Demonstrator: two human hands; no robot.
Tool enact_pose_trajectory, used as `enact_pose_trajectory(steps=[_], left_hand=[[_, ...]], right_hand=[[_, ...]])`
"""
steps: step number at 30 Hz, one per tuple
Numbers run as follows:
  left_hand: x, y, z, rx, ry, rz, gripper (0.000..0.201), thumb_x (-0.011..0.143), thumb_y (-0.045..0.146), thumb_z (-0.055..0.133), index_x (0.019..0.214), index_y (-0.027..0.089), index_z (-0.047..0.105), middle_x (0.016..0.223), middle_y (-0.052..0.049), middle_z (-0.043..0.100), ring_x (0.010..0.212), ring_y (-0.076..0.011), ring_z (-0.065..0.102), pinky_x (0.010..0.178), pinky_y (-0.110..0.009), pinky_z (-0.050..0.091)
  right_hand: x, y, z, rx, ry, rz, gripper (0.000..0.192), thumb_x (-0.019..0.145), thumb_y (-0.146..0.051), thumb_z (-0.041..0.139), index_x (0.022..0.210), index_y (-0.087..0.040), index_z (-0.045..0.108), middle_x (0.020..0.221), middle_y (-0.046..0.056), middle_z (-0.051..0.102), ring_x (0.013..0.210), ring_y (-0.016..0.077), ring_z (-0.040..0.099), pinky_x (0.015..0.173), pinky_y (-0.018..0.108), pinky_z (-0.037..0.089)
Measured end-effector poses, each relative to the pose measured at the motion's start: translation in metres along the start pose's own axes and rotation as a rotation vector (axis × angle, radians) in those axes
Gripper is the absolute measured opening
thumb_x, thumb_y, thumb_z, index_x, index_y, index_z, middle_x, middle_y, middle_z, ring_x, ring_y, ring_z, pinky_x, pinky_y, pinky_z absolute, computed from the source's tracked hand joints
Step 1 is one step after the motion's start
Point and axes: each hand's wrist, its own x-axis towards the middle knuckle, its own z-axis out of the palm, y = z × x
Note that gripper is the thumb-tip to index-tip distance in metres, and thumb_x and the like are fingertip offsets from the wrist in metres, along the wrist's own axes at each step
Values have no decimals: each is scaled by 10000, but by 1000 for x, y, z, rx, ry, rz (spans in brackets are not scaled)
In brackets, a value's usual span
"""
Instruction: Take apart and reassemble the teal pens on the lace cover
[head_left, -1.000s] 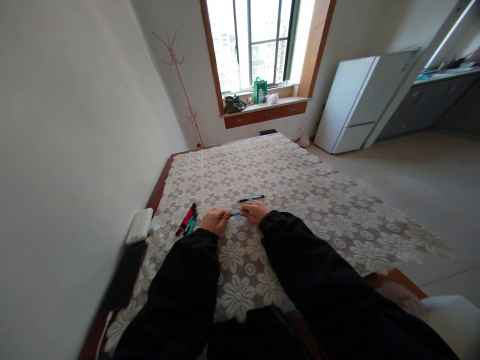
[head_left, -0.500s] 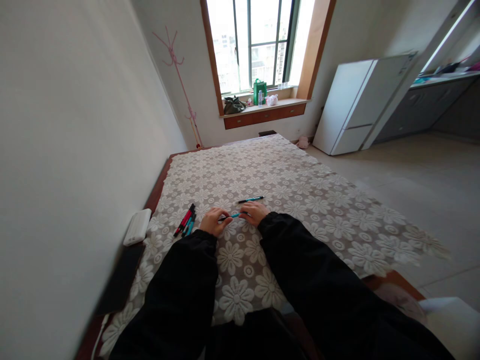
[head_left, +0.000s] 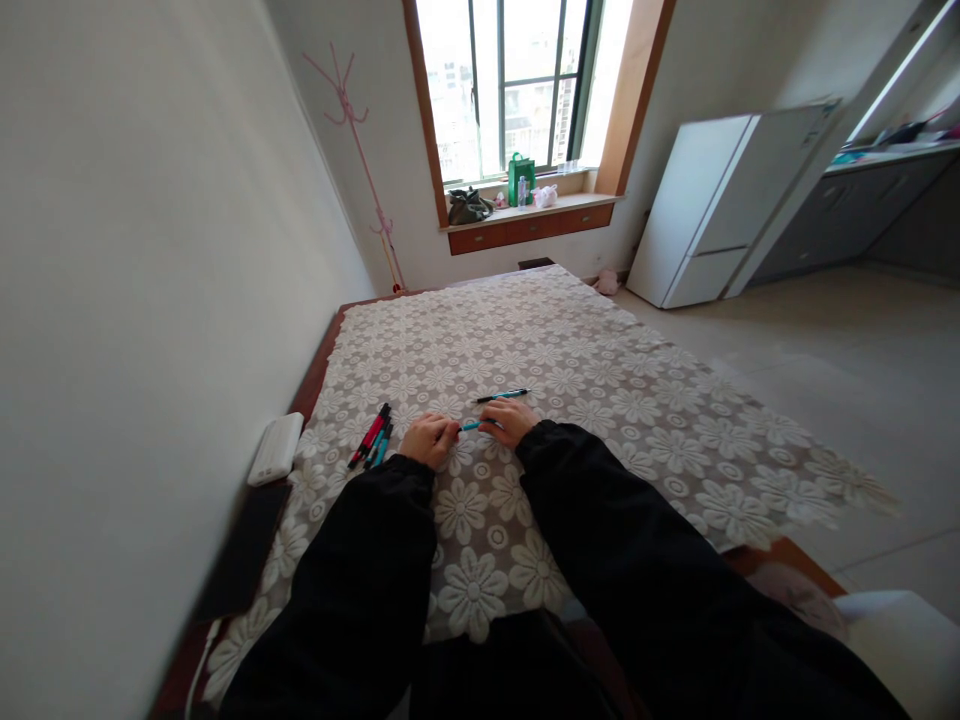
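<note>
Between my hands, just above or on the tablecloth, is a slim blue pen (head_left: 470,426) with dark ends. My left hand (head_left: 429,441) is closed round its left end, fingers curled together and hiding that tip. On the other end my right hand (head_left: 511,421) pinches it between thumb and fingers. Just beyond the right hand lies another blue and black pen (head_left: 504,395). To the left of my left hand sit red and black pens (head_left: 367,438) beside blue and black pens (head_left: 381,447), bunched side by side.
A floral lace tablecloth (head_left: 480,340) covers the long table. Along the wall edge are a white power bank (head_left: 275,449), a black flat object (head_left: 244,550) and a white cable (head_left: 201,665). Farther off stand a pink coat rack (head_left: 360,150) and a white fridge (head_left: 720,210).
My left fingers have closed more tightly over the pen's left end, covering the dark part that showed before. My right hand keeps its grip almost in place.
</note>
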Motion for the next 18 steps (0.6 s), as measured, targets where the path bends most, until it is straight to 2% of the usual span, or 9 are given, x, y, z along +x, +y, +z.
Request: enact_pose_trajectory(steps=[5, 10, 18], left_hand=[[0, -2, 1, -10, 52, -131, 171, 898, 313, 552, 962, 236, 691, 984, -51, 730, 981, -229, 643, 916, -364, 491], [1, -7, 0, -8, 88, -153, 238, 859, 178, 517, 1002, 251, 694, 1042, -38, 730, 1029, -233, 633, 952, -383, 488], [0, -14, -2, -10, 76, -165, 352, 838, 115, 478, 1057, 254, 716, 1063, -31, 729, 1049, -225, 633, 975, -376, 488]], right_hand=[[0, -1, -2, -37, 20, 92, 142, 939, -331, 619, 953, -208, 689, 937, 52, 703, 903, 196, 607, 840, 327, 424], [-1, -2, -6, -89, 53, 170, 150, 958, -277, 577, 1052, -245, 689, 1008, 48, 708, 966, 201, 587, 877, 345, 383], [-3, 4, -12, -147, 121, 220, 139, 892, -194, 607, 985, -251, 694, 1026, 44, 694, 1027, 220, 538, 969, 396, 292]])
